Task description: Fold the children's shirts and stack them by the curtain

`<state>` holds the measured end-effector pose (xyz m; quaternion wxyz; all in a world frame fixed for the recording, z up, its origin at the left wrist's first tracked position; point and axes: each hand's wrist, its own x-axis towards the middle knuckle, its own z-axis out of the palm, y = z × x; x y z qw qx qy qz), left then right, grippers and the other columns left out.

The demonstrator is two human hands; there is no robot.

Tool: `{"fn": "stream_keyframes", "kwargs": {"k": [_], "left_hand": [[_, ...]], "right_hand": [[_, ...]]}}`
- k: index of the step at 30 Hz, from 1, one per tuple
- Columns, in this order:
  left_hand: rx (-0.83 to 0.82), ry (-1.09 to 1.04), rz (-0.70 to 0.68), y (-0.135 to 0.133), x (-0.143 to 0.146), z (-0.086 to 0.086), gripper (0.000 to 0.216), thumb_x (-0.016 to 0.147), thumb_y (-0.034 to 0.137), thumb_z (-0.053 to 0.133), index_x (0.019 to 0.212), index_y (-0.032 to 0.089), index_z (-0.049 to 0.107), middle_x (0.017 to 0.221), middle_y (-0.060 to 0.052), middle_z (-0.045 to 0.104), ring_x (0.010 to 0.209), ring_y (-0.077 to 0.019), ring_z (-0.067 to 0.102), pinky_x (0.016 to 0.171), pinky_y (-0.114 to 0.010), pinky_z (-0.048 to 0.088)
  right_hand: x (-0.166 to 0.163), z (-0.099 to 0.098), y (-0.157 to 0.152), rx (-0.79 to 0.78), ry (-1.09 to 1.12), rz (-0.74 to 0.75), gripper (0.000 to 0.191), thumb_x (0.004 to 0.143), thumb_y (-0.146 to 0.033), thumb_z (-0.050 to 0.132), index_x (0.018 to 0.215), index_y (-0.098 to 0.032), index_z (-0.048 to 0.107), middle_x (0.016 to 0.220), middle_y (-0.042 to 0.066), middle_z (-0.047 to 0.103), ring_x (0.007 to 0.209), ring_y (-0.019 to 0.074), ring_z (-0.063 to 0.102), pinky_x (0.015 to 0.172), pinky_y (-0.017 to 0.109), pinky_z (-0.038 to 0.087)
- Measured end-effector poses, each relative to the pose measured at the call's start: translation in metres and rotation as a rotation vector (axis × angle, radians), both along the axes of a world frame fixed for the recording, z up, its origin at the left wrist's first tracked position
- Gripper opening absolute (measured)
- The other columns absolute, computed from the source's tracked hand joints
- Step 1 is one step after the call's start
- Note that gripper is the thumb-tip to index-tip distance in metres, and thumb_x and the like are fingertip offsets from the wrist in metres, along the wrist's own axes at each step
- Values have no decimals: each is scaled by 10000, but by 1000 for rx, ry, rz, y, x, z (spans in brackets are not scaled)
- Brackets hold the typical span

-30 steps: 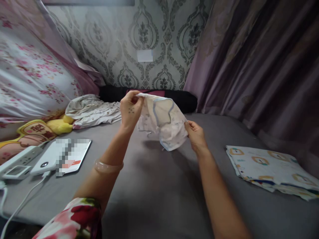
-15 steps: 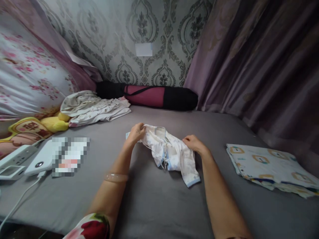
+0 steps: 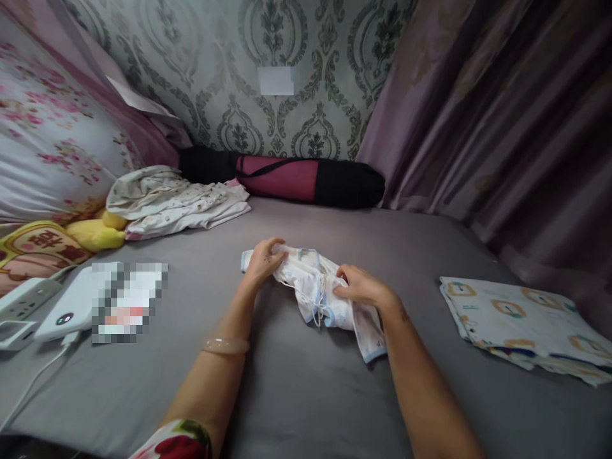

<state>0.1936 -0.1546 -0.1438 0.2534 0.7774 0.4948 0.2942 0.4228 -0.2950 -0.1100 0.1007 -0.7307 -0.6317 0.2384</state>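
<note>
A small white baby shirt (image 3: pixel 308 271) with pale blue edging and thin ties lies crumpled on a grey sheet (image 3: pixel 306 389). My left hand (image 3: pixel 266 260) rests at the shirt's left shoulder, its thumb and fingers parted over the cloth. On the other side, my right hand (image 3: pixel 364 285) has its thumb and fingers around a fold of the shirt's front. Part of the right sleeve hangs out below that wrist, its blue cuff towards me. Where the right fingertips meet the cloth is partly hidden.
To the right lies folded patterned cloth (image 3: pixel 521 319). At left are a white power bank (image 3: pixel 71 309) with a cable, a power strip (image 3: pixel 29 299) and a yellow plush toy (image 3: pixel 95 234). Rumpled clothes (image 3: pixel 182 204) and a long black and maroon bag (image 3: pixel 282 180) lie by the wall.
My right hand has moved left from the shirt's outer side onto its front. The left hand's fingers have loosened and parted. My view has shifted slightly.
</note>
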Motion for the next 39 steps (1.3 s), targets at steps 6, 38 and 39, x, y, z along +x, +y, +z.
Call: {"fn": "stream_keyframes", "kwargs": {"k": [6,38,39], "left_hand": [[-1,19,-26,2,-6,0,347,714,252,638,1048,219,723,796,-18,580,738,-176,564,767,-306,477],[201,-47,-123,-8,5,24,87,761,197,497,779,203,582,783,-20,601,773,-181,557,754,-314,420],[189,-75,-118,-9,5,26,98,773,201,485,798,204,580,790,-21,606,761,-177,555,736,-305,424]], "right_hand": [[40,9,-7,71,398,-56,192,708,-238,632,881,-179,692,821,37,696,748,176,611,650,258,456],[36,-15,9,276,228,-70,229,840,-323,567,955,-179,703,967,67,720,884,201,636,787,285,442],[36,-11,8,290,237,-64,226,835,-321,573,958,-184,703,969,60,719,886,199,636,787,283,442]]}}
